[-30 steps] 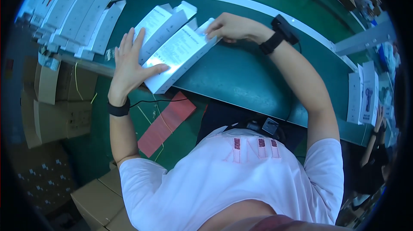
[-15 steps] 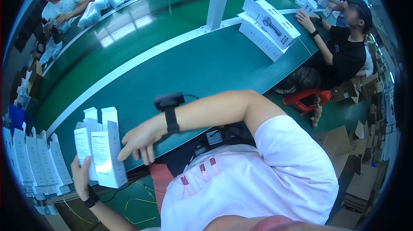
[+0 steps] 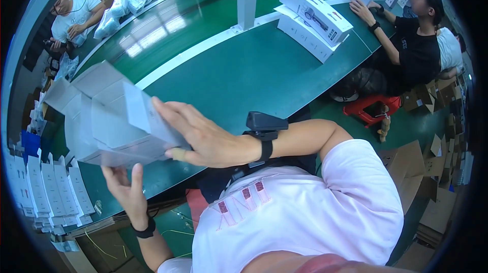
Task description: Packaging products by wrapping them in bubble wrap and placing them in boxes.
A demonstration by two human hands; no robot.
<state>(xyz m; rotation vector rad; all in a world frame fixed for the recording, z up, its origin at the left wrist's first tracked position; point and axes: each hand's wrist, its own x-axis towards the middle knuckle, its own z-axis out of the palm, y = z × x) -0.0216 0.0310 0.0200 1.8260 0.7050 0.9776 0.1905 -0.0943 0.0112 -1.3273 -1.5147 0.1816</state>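
A pair of white cardboard boxes (image 3: 114,138), open with flaps raised, is tilted above the near left of the green table, blurred by motion. My left hand (image 3: 124,184) holds them from below, fingertips at the lower edge and thumb pointing up. Against their right side lies my right hand (image 3: 206,138), its long fingers stretched along the wall and a pale covering on one fingertip. I see partway into the boxes; whether anything lies deep inside cannot be made out.
Several upright white boxes (image 3: 53,189) stand in a row at the left. Farther right on the table (image 3: 223,80) lie printed white boxes (image 3: 317,21). A metal post (image 3: 247,1) rises at the far edge. A co-worker (image 3: 417,44) sits at right near a red stool (image 3: 371,110).
The boxes have been raised, brought nearer and tilted, so their open ends now show. My right hand has moved onto their right side; my left hand has shifted right beneath them.
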